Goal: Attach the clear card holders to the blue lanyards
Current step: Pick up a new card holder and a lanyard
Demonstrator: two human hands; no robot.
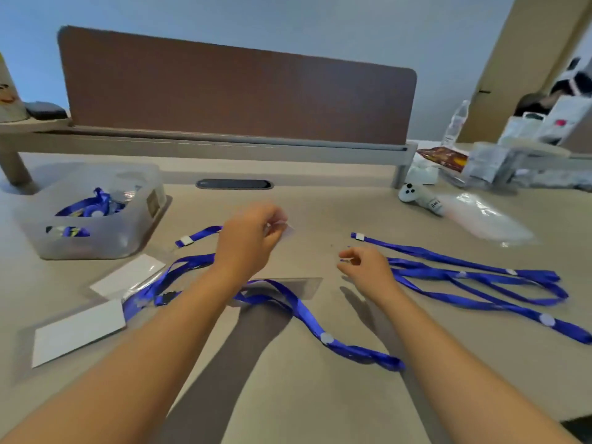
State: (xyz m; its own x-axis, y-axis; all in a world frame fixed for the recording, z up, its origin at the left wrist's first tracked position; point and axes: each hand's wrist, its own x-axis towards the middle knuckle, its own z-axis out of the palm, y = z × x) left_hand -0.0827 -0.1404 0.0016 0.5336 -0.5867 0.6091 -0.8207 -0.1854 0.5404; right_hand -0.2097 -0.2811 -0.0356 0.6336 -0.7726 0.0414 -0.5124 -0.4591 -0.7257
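My left hand (248,240) is raised over the middle of the desk, pinching a small clear card holder (283,226) between its fingertips. To its right, my right hand (365,267) hovers low with fingers curled and apart, near the end of a blue lanyard (474,277) spread out on the right. Another blue lanyard (288,302) loops under my left arm toward the front. A clear card holder (304,285) lies flat beneath that lanyard. Two card holders with white inserts (77,331) (128,275) lie at the left.
A translucent bin (93,213) with more lanyards stands at the left. A white controller (419,195) and a clear plastic bag (483,219) lie at the right. A brown divider panel (237,88) closes the back of the desk. Clutter and a water bottle (455,123) sit far right.
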